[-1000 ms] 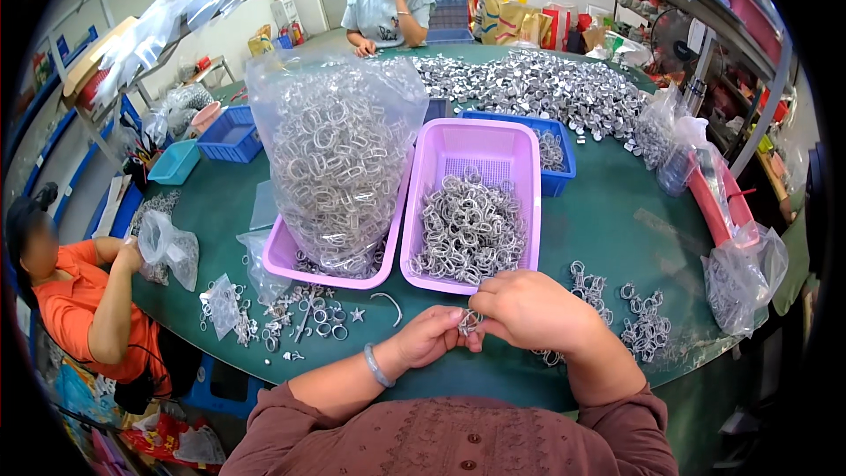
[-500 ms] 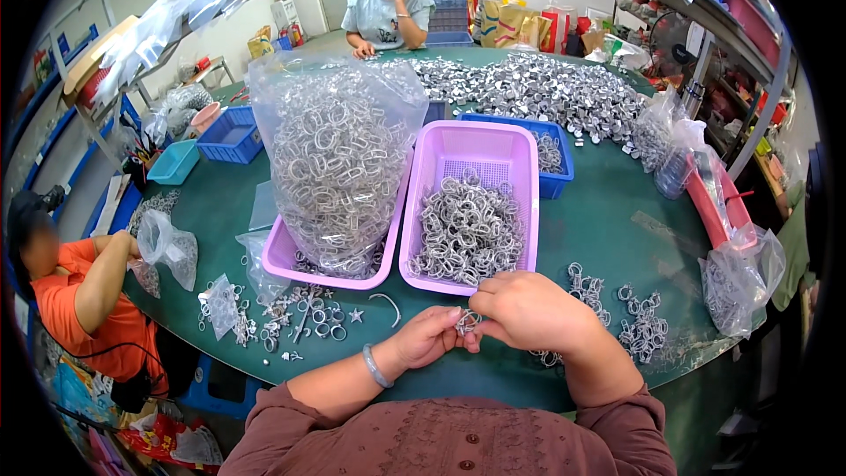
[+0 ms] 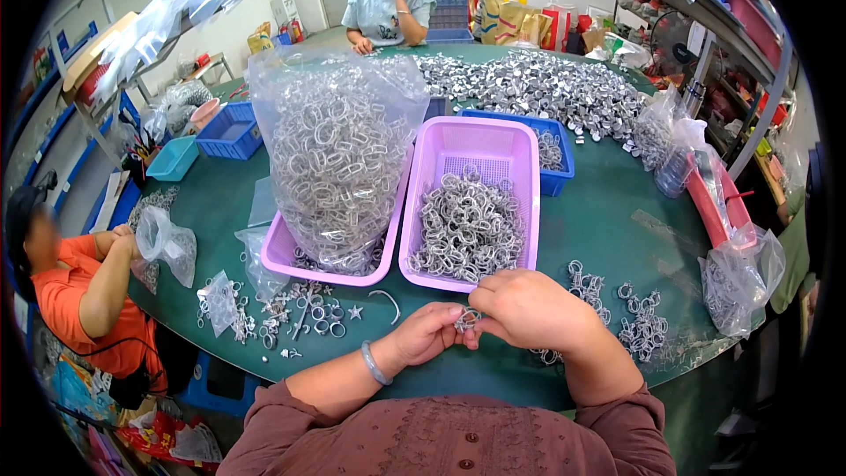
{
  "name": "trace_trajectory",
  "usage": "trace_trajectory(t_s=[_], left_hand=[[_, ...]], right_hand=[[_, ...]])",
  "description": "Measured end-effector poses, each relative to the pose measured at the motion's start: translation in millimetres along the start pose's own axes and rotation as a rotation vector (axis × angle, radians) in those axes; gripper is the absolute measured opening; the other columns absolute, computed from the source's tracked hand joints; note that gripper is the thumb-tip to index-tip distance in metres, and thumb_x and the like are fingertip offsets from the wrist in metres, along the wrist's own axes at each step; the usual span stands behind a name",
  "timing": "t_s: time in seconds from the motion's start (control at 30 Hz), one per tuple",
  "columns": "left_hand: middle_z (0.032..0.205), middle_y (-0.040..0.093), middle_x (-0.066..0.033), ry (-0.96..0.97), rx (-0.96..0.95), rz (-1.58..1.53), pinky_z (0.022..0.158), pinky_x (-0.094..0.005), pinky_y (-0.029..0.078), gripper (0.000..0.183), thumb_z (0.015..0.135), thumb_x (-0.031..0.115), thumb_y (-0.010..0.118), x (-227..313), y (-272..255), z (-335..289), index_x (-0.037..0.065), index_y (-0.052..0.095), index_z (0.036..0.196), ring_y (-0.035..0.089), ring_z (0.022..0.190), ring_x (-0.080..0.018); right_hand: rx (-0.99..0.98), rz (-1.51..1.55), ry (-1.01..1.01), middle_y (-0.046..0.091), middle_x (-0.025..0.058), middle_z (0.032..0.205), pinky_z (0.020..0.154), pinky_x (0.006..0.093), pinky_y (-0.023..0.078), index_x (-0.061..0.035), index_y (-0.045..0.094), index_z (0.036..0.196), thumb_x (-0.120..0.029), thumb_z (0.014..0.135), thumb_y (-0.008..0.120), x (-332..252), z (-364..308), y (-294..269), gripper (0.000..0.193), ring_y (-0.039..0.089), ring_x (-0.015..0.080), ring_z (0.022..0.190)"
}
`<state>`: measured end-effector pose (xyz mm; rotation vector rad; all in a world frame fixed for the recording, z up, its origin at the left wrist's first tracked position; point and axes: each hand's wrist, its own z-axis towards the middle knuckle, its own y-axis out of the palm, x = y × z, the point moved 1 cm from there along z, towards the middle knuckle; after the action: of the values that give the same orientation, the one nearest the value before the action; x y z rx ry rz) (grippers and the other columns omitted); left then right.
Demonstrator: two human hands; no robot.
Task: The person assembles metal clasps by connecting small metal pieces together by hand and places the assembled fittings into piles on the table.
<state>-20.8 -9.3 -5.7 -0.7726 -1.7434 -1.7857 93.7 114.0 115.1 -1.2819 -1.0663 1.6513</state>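
My left hand [image 3: 425, 335] pinches a small silver metal ring piece [image 3: 466, 321] between thumb and fingers, just off the near edge of the purple basket. My right hand [image 3: 531, 307] is closed at the same piece from the right; its fingertips are partly hidden behind the knuckles. In front of both hands is the purple basket [image 3: 530, 203], holding a heap of linked silver rings [image 3: 467, 225]. Small clusters of linked rings [image 3: 643, 326] lie on the table right of my right hand.
A big clear bag of metal rings [image 3: 339, 159] stands in a second purple basket [image 3: 330, 280]. Loose rings and a star [image 3: 355, 312] lie left of my hands on the green table [image 3: 599, 211]. Behind is a pile of silver pieces [image 3: 538, 92]. Two people sit at the far side and left.
My hands stay almost in place around the small ring piece, with only slight finger movement. The person at the left has shifted their arms a little.
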Motion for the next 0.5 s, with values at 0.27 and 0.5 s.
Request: trace_trajectory(t_s=[0.27, 0.5], left_hand=[[0.08, 0.057, -0.0088, 0.014, 0.009, -0.02, 0.08, -0.0377, 0.042, 0.035, 0.089, 0.03, 0.043, 0.5, 0.6, -0.1, -0.002, 0.057, 0.088, 0.056, 0.081, -0.024], [0.078, 0.058, -0.0101, 0.043, -0.008, -0.031, 0.079, -0.0387, 0.041, 0.037, 0.09, 0.032, 0.039, 1.8, -0.8, 0.8, -0.001, 0.057, 0.083, 0.056, 0.08, -0.0248]], right_hand=[[0.006, -0.007, -0.002, 0.057, 0.0126, 0.074, 0.067, 0.0385, 0.045, -0.0021, 0.055, 0.075, -0.017, 0.071, 0.06, 0.6, 0.1, 1.5, 0.016, 0.057, 0.0305, 0.075], [0.031, 0.014, -0.002, 0.057, 0.0126, 0.075, 0.067, 0.0387, 0.045, -0.0022, 0.054, 0.076, -0.016, 0.07, 0.06, 0.8, 1.5, 0.6, 0.016, 0.057, 0.0308, 0.075]])
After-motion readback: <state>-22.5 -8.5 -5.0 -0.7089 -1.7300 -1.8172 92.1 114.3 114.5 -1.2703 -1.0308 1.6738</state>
